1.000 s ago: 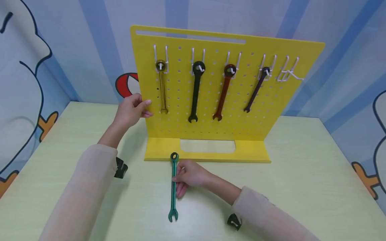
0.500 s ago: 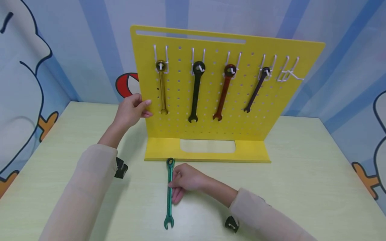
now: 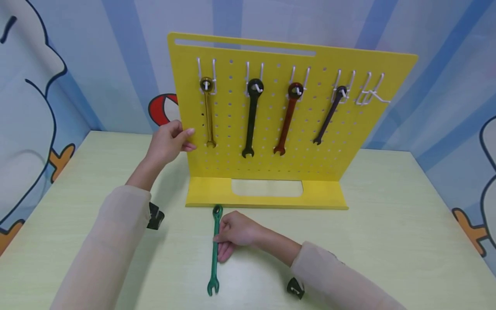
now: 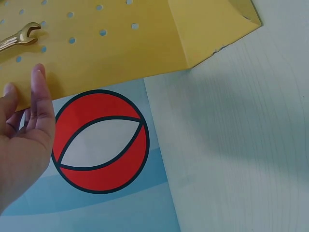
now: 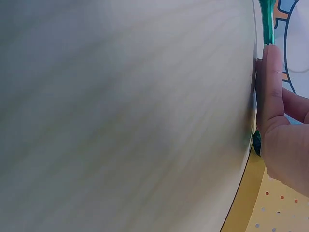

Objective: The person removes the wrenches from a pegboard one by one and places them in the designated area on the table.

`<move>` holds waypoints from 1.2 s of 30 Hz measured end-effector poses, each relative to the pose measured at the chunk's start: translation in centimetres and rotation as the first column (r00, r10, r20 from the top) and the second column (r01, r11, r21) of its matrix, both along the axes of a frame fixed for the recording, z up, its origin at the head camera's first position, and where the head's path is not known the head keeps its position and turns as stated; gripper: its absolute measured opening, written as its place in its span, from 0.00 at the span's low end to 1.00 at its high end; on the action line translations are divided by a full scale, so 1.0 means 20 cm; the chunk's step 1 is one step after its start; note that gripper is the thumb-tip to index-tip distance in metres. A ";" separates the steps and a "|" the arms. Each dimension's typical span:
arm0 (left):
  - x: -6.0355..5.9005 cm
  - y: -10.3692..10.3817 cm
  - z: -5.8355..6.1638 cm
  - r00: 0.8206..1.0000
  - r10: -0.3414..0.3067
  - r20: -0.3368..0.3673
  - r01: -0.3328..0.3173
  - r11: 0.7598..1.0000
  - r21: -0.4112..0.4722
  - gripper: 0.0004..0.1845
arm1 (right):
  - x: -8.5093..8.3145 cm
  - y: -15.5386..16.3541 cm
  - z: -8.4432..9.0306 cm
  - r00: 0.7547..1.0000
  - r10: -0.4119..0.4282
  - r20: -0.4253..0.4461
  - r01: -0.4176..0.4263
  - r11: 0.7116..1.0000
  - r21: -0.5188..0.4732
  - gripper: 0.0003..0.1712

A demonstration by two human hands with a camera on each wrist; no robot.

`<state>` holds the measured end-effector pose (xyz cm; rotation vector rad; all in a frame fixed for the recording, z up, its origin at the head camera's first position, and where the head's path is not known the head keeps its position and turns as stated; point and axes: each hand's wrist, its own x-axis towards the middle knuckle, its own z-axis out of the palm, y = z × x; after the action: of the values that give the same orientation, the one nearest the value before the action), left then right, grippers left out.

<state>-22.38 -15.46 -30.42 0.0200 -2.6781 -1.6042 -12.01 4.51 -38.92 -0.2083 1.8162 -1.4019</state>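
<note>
My left hand (image 3: pixel 166 140) grips the left edge of a yellow pegboard (image 3: pixel 310 170), thumb in front. In the left wrist view the same hand (image 4: pixel 29 125) is at the board's edge, near a gold wrench end (image 4: pixel 21 38). My right hand (image 3: pixel 237 232) pinches a green combination wrench (image 3: pixel 214 265) at mid-shaft, just before the board's base. Its ring end points to the board, its open end toward me. The right wrist view shows the fingers (image 5: pixel 273 82) along the green wrench (image 5: pixel 268 21), close to the tabletop.
From the board's white hooks hang a gold wrench (image 3: pixel 209 116), a black wrench (image 3: pixel 251 125), a red-brown wrench (image 3: pixel 286 120) and a dark purple wrench (image 3: pixel 329 116). A bare white hook (image 3: pixel 368 95) is at far right. Behind the pale table (image 3: pixel 387 215) stands a blue patterned backdrop (image 3: pixel 116 64).
My right hand has drawn the green wrench left and slightly toward me, away from the board's base. The left hand and pegboard have stayed put.
</note>
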 end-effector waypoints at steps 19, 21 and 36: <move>0.00 0.00 0.01 1.000 -0.007 0.013 0.007 1.000 -0.003 0.14 | 0.00 0.00 -0.01 0.999 -0.032 0.031 0.032 0.999 -0.003 0.06; 0.00 0.00 0.01 1.000 -0.009 0.016 0.009 1.000 -0.004 0.14 | 0.00 0.00 -0.02 0.999 -0.033 0.035 0.034 0.999 -0.010 0.06; 0.00 0.00 0.01 1.000 -0.008 0.012 0.008 1.000 -0.015 0.14 | 0.00 0.01 -0.01 0.999 -0.017 0.032 0.018 1.000 -0.020 0.05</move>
<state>-22.45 -15.52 -30.32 0.0186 -2.7025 -1.5918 -12.06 4.68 -39.09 -0.1800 1.7817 -1.4289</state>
